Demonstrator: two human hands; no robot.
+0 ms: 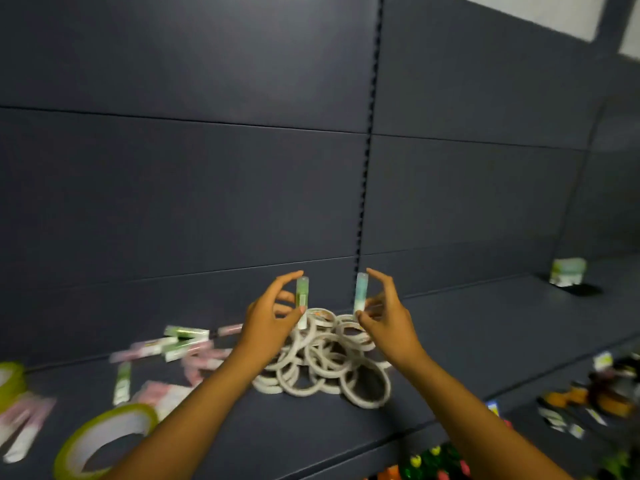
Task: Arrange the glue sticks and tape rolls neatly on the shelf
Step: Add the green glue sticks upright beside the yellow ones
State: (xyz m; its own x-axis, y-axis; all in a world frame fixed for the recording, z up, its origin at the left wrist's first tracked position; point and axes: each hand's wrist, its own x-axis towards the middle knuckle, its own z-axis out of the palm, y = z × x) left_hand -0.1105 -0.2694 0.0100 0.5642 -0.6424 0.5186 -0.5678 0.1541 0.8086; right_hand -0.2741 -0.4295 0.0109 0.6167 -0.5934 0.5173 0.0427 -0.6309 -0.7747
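My left hand [273,317] holds a green glue stick [302,295] upright between thumb and fingers. In my right hand [384,313] a pale blue glue stick [360,292] stands upright the same way. Both hands hover above a heap of several thin white tape rolls [322,362] on the dark shelf [450,341]. Loose pink and green glue sticks [180,341] lie scattered to the left of the heap. Two wide yellow-green tape rolls [104,438] sit at the shelf's near left.
A small pale green pack [568,270] stands far right on the shelf beside a black object [583,289]. Below the shelf's front edge at the right, a lower shelf carries colourful small goods [602,396]. The dark back panel rises behind everything.
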